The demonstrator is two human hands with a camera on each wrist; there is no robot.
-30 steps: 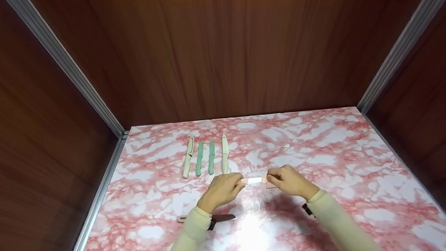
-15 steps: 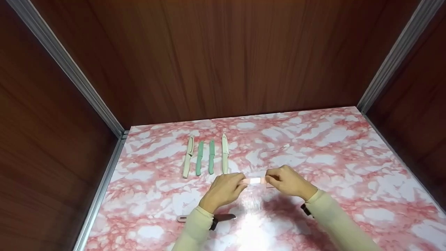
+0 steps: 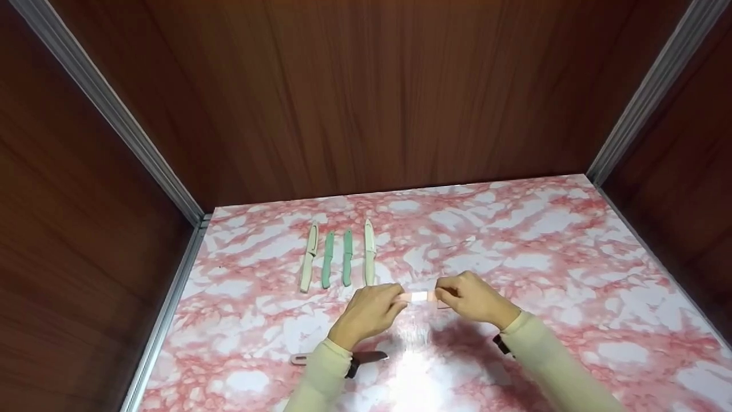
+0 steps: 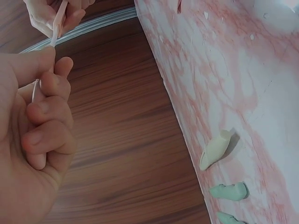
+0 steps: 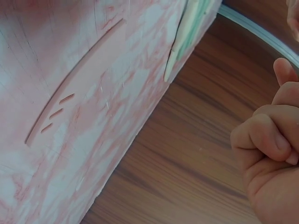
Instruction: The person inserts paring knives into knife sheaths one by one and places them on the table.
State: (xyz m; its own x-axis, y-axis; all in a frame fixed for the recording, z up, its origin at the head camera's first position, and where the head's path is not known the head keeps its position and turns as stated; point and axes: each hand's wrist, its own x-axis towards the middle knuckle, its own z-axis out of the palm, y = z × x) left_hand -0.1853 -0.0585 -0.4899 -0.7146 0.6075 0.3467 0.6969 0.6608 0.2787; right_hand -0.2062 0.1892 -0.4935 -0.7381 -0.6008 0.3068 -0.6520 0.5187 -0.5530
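Observation:
My left hand [image 3: 369, 312] grips the pink handle [image 4: 38, 160] of a small knife. Between the hands the knife's short blade [image 3: 419, 296] shines bright in the light. At its other end my right hand [image 3: 474, 300] pinches a slim pink blade cover [image 4: 60, 21], mostly hidden by the fingers. Both hands are held above the table, close together. Below the right hand lies a flat pink piece [image 5: 84, 74] with three slots, mostly hidden in the head view. Behind the left forearm a knife with a dark blade [image 3: 372, 357] lies on the table, partly covered by the sleeve.
Two green knives [image 3: 327, 260] [image 3: 347, 258] lie upright in a row between two cream knives [image 3: 309, 257] [image 3: 370, 252], beyond the left hand. The red-and-white marbled table [image 3: 543, 240] is bordered by brown wood panels [image 3: 366, 103] at the back and sides.
The hands have come slightly closer together, and less of the bright blade shows between them. The knives on the table have not moved.

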